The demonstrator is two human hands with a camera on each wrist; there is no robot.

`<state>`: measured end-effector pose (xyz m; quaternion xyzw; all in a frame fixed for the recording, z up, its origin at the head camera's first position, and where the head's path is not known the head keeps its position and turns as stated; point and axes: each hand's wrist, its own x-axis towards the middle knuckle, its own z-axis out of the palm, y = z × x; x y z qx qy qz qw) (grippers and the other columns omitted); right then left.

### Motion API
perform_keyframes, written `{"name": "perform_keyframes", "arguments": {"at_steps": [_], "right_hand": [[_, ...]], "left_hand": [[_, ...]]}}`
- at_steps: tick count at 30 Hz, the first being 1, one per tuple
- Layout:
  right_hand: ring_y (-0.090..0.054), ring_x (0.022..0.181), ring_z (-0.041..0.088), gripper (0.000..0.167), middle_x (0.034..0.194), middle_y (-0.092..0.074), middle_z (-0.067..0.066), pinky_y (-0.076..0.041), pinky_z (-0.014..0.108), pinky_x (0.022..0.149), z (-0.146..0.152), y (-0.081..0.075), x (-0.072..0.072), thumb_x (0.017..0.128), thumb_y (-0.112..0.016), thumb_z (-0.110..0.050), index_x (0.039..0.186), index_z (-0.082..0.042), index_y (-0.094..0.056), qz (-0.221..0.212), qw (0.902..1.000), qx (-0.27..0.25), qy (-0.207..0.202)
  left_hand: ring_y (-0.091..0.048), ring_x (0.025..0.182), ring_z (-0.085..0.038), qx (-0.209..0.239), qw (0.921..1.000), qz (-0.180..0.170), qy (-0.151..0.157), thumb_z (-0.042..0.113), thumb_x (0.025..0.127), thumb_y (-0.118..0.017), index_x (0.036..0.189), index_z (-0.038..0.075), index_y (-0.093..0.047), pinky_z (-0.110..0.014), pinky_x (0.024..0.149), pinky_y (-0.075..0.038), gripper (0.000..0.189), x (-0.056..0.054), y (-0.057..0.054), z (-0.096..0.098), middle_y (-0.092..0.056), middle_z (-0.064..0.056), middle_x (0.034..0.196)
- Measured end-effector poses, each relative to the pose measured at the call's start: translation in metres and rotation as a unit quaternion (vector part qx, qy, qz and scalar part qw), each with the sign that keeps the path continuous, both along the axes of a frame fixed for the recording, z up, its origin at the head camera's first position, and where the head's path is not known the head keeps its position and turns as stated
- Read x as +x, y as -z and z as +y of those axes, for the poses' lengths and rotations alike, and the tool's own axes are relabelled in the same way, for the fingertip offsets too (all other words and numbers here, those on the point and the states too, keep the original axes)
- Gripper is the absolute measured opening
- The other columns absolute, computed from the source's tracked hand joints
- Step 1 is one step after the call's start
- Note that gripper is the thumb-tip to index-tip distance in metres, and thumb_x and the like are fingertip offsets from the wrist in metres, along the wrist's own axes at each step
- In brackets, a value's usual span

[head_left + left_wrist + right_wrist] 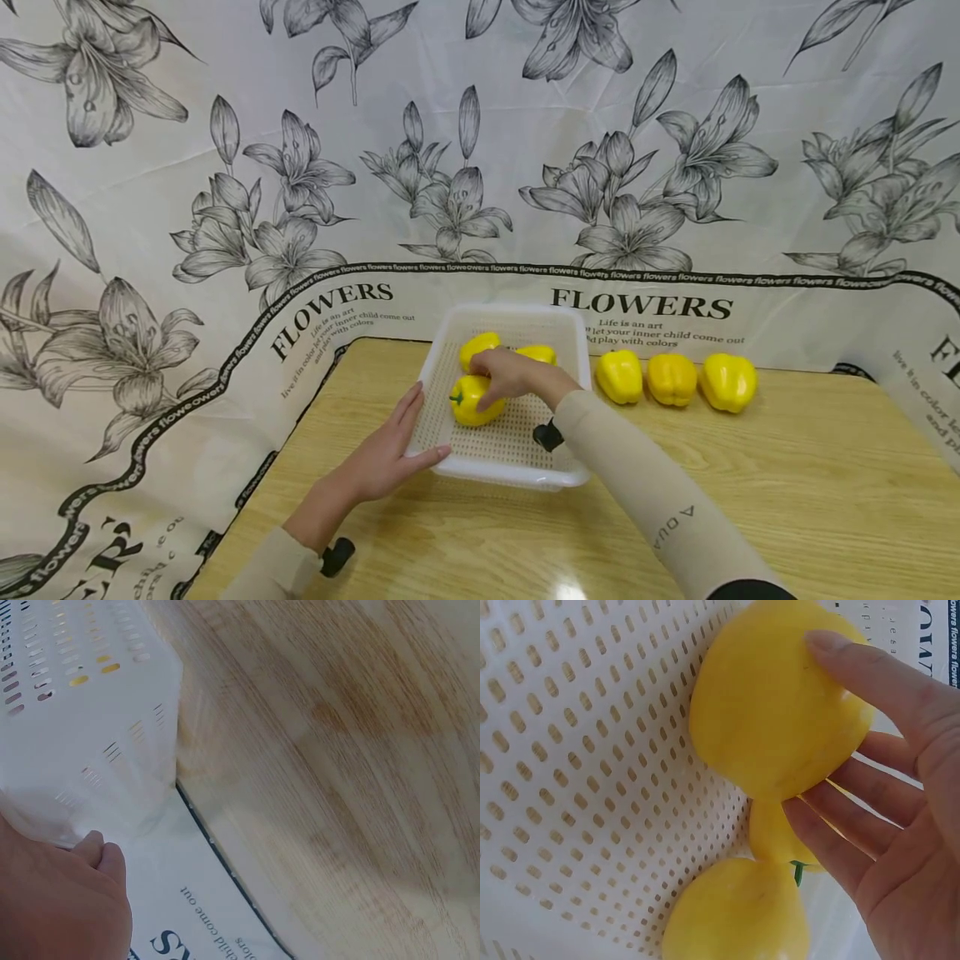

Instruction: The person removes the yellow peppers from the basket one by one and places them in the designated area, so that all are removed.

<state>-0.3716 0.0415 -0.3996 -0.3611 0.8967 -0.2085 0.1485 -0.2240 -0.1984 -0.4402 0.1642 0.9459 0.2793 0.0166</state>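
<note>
In the head view, my right hand [510,375] reaches into a white perforated plastic basket [517,475] and grips a yellow bell pepper [468,402] with a green stem. The right wrist view shows the thumb on one side of this bell pepper [780,705] and the fingers of my right hand [900,795] around the other. Two more yellow bell peppers lie in the basket, one at the back left [478,343] and one at the back right [542,354], partly hidden. My left hand [378,458] rests against the basket's left side, its fingers and thumb spread along the rim.
Right of the basket, three yellow bell peppers stand in a row on the wooden table [750,483]: a left one [619,377], a middle one [671,380] and a right one [727,383]. Behind and at the left hangs a flower-printed cloth [420,75].
</note>
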Motion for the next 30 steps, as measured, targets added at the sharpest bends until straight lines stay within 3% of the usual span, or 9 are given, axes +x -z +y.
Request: {"name": "perform_keyframes", "arguments": {"at_steps": [3,6,13,19,25,30], "right_hand": [[-0.059,0.103,0.017,0.053,0.116,-0.068,0.003,-0.051,0.038,0.099,0.000,0.000,0.000,0.083,-0.088,-0.026,0.127,-0.007,-0.065,0.008,0.9999,0.007,0.002],[-0.060,0.108,0.019,0.059,0.121,-0.067,0.006,-0.051,0.039,0.101,0.001,0.000,0.000,0.084,-0.087,-0.030,0.133,-0.005,-0.064,0.001,0.9999,0.005,0.010],[-0.061,0.122,0.029,0.066,0.131,-0.067,0.015,-0.050,0.044,0.107,0.006,-0.007,0.003,0.086,-0.084,-0.036,0.139,-0.004,-0.061,-0.022,0.9972,-0.049,0.052],[-0.063,0.121,0.030,0.068,0.132,-0.067,0.018,-0.054,0.043,0.101,0.012,-0.017,0.004,0.088,-0.082,-0.038,0.140,-0.001,-0.059,-0.028,0.9920,-0.087,0.087],[-0.067,0.110,0.029,0.067,0.132,-0.064,0.022,-0.061,0.041,0.089,0.014,-0.021,0.007,0.090,-0.081,-0.033,0.140,0.004,-0.055,-0.082,0.9742,-0.160,0.136],[-0.065,0.115,0.034,0.067,0.136,-0.060,0.023,-0.061,0.044,0.088,0.015,-0.029,0.015,0.091,-0.080,-0.030,0.140,0.006,-0.053,-0.134,0.9523,-0.214,0.172]], "left_hand": [[-0.026,0.152,-0.035,-0.001,1.0000,-0.002,0.001,0.076,0.093,-0.051,0.166,0.013,-0.005,-0.053,0.119,-0.032,0.107,0.000,0.000,0.000,0.003,0.001,0.173],[-0.026,0.153,-0.034,-0.003,1.0000,-0.005,-0.001,0.076,0.093,-0.051,0.166,0.013,-0.004,-0.053,0.120,-0.032,0.107,0.000,0.001,0.000,0.003,0.001,0.173],[-0.025,0.153,-0.033,-0.005,1.0000,-0.003,-0.003,0.078,0.092,-0.049,0.166,0.014,-0.005,-0.053,0.120,-0.032,0.107,-0.002,0.002,0.000,0.003,0.002,0.173],[-0.025,0.153,-0.034,-0.001,1.0000,-0.003,-0.003,0.077,0.092,-0.051,0.166,0.014,-0.005,-0.054,0.120,-0.032,0.108,-0.002,0.001,0.000,0.002,0.001,0.173],[-0.024,0.153,-0.034,0.001,1.0000,-0.007,-0.002,0.077,0.092,-0.051,0.166,0.014,-0.004,-0.055,0.120,-0.031,0.108,-0.002,0.001,0.000,0.003,0.001,0.173],[-0.024,0.153,-0.034,-0.004,1.0000,-0.003,-0.001,0.077,0.092,-0.050,0.166,0.014,-0.004,-0.055,0.120,-0.031,0.108,-0.002,0.001,0.000,0.003,-0.001,0.173]]}}
